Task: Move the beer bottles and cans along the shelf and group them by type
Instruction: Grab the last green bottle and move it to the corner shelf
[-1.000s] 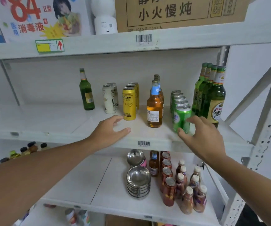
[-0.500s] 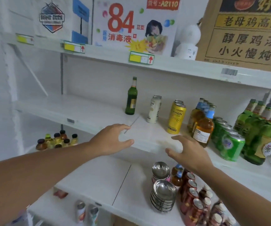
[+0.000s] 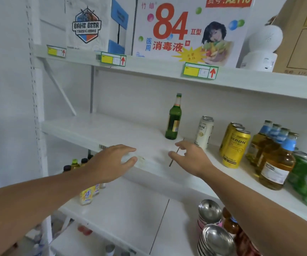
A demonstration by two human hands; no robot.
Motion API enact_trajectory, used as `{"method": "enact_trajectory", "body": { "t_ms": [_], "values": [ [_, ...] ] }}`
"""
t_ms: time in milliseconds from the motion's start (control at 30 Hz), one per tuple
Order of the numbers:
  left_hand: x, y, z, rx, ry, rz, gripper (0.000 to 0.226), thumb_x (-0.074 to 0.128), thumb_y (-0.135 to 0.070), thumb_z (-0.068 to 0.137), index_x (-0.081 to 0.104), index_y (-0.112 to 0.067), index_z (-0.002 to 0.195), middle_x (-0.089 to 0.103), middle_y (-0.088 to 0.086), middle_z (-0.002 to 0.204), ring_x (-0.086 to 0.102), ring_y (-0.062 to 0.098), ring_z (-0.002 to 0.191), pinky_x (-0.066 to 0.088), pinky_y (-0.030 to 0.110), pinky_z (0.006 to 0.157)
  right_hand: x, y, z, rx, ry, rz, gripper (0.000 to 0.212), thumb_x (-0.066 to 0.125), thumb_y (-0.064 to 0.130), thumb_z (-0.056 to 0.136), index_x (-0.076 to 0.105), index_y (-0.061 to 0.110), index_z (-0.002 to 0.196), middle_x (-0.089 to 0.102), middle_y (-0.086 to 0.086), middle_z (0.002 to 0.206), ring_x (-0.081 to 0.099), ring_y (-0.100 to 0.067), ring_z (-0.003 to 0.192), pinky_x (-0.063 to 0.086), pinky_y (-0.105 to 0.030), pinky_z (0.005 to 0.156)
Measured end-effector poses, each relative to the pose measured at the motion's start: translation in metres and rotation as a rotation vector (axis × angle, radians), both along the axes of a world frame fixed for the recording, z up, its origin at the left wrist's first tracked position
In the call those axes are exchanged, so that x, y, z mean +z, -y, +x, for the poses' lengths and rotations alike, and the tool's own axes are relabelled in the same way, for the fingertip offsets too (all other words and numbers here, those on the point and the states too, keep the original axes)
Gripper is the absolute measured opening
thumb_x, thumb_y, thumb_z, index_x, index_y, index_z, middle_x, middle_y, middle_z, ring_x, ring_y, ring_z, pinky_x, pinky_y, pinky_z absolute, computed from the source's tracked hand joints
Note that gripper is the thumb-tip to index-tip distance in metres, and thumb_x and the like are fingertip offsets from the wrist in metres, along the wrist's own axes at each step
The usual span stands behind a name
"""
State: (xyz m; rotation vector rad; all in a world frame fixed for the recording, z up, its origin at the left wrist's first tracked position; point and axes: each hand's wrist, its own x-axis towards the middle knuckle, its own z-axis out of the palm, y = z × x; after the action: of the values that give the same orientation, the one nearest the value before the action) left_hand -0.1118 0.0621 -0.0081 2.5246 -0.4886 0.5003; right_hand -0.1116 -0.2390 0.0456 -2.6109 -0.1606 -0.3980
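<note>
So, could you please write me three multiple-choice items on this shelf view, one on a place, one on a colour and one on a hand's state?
1. Where does the lone green bottle stand?
A. left of the white can
B. among the yellow cans
C. on the top shelf

2. What colour are the neck labels of the amber bottles?
A. red
B. blue
C. black

3. What is the left hand doing?
A. gripping a can
B. pinching a bottle neck
C. open at the shelf edge, holding nothing

Answers:
1 A: it stands alone, left of the white can.
2 B: the neck wraps are light blue.
3 C: its fingers are relaxed and hold nothing.
</note>
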Motion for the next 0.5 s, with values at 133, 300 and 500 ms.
{"method": "enact_trajectory", "body": {
  "t_ms": [133,300,500],
  "values": [
    [0.003,-0.004,0.03,0.029,-0.003,0.053,0.051,0.05,-0.064,0.102,0.059,-0.042,0.147,0.056,-0.025,0.15,0.05,0.001,0.14,0.038,0.029,0.116,0.002,0.006,0.056,-0.024,-0.006,0.063,0.072,0.067,0.065,0.092,0.052,0.026,0.15,0.063,-0.004,0.141,0.063,-0.025,0.118,0.052,-0.036,0.093],
    [0.023,-0.001,0.085,0.077,0.001,0.15,0.058,0.04,-0.077,0.098,0.054,-0.05,0.147,0.051,-0.03,0.152,0.048,0.0,0.139,0.039,0.029,0.112,0.004,0.02,0.132,-0.035,-0.029,0.187,0.065,0.071,0.058,0.091,0.051,0.023,0.142,0.063,-0.003,0.119,0.06,-0.023,0.104,0.051,-0.037,0.084],
    [0.044,0.002,0.153,0.151,-0.019,0.195,0.061,0.035,-0.083,0.095,0.053,-0.053,0.145,0.049,-0.032,0.151,0.053,0.0,0.096,0.04,0.026,0.103,0.017,0.032,0.236,-0.107,-0.019,0.249,0.067,0.074,0.051,0.09,0.043,0.016,0.139,0.062,-0.01,0.122,0.063,-0.029,0.106,0.057,-0.045,0.087]
  ]
}}
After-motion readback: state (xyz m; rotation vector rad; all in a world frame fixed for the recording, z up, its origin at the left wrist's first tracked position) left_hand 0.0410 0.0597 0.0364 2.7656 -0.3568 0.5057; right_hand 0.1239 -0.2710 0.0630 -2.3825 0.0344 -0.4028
